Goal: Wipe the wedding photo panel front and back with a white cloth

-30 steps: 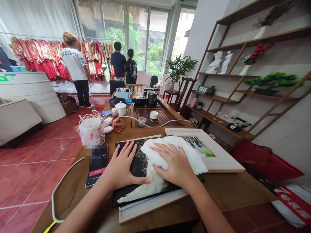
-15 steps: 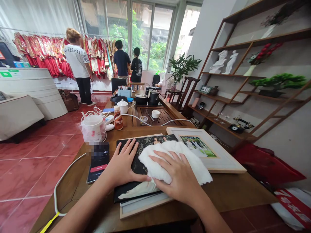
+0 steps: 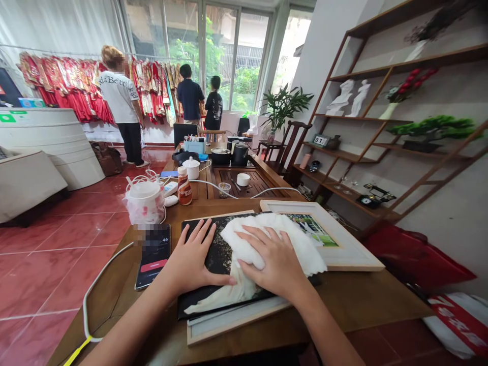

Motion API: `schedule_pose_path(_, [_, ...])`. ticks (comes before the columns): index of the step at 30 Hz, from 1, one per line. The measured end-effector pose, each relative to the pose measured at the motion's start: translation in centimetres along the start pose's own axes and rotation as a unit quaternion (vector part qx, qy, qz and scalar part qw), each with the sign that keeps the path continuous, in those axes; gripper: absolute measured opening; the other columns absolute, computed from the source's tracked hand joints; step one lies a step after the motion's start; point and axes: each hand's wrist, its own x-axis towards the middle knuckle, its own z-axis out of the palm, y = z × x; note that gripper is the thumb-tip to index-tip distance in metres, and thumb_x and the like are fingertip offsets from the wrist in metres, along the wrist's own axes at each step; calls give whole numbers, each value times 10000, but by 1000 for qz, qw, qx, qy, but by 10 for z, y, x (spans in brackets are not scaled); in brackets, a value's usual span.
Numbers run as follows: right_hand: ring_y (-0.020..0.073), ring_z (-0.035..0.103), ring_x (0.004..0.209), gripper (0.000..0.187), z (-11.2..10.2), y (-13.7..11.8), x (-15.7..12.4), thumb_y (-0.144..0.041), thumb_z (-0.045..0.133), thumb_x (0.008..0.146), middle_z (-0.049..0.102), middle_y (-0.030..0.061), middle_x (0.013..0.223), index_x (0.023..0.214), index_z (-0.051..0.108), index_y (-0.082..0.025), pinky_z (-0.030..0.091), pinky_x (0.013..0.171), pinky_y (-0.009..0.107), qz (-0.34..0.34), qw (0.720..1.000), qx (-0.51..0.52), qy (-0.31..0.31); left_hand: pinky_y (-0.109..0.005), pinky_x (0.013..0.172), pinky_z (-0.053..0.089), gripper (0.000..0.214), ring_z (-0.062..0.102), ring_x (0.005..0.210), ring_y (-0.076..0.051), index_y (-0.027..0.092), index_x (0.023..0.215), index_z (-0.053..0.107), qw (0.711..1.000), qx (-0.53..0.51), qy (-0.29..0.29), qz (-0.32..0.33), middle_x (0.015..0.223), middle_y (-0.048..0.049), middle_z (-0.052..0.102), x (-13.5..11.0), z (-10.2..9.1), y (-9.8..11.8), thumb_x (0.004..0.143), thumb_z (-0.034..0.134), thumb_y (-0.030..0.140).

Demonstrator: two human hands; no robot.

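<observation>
My left hand [image 3: 190,267] lies flat with fingers spread on a dark glossy photo print [image 3: 215,254] that rests on a pale wooden frame [image 3: 232,323]. My right hand [image 3: 274,262] presses a white cloth [image 3: 301,241] onto the print, fingers spread over it. The cloth covers the print's upper right part. A second white-framed photo [image 3: 335,244] lies just to the right on the wooden table [image 3: 366,300].
A phone [image 3: 154,254] with a white cable [image 3: 97,284] lies left of the print. Behind stand a bagged white cup [image 3: 144,203], a bottle [image 3: 184,187] and a tea tray [image 3: 244,183]. Shelves [image 3: 366,147] line the right wall. Three people stand by a clothes rack [image 3: 68,86].
My right hand slid the cloth down toward me, then back up and away across the print. My left hand stayed flat in place.
</observation>
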Motion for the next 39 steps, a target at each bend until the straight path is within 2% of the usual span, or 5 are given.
schedule_pose_path(6, [319,439,1189,539,-4,-13,-7,-461,582,786,517,-25,1383,1315,509,-385,291,931,496,-21,999,33,-23,-551,1145,114,1072,117,1446,-330,145,1508,202,1000,7,7,10,1565,-125,204,-1,2,-2,715,449,823])
schedule_pose_path(17, [303,499,1119,495,0,13,6,-436,562,804,542,12,1358,1288,542,-334,342,890,476,9,1000,-12,2,-567,1141,96,1180,148,1435,-359,172,1519,174,1000,-10,10,5,1563,-138,206,-1,1,-2,629,442,899])
schedule_pose_path(23, [326,464,1165,526,-2,2,-5,-431,569,798,530,3,1371,1316,519,-353,323,910,495,2,1000,-10,1,-555,1146,106,1169,143,1439,-342,153,1515,182,1000,-4,7,7,1564,-131,203,0,-1,-2,644,438,889])
schedule_pose_path(30, [332,453,1177,572,-10,-7,-21,-429,582,782,505,4,1395,1344,487,-376,307,928,515,-32,999,-2,-38,-562,1142,127,1134,135,1439,-348,141,1508,213,1000,1,8,5,1560,-137,213,0,-2,-2,665,462,858])
schedule_pose_path(39, [311,485,1140,507,-2,13,7,-437,560,806,535,-4,1364,1304,524,-352,330,905,495,8,1000,-12,1,-572,1143,88,1213,124,1442,-345,139,1514,182,1000,-12,-4,5,1569,-128,175,-1,-3,-2,614,405,921])
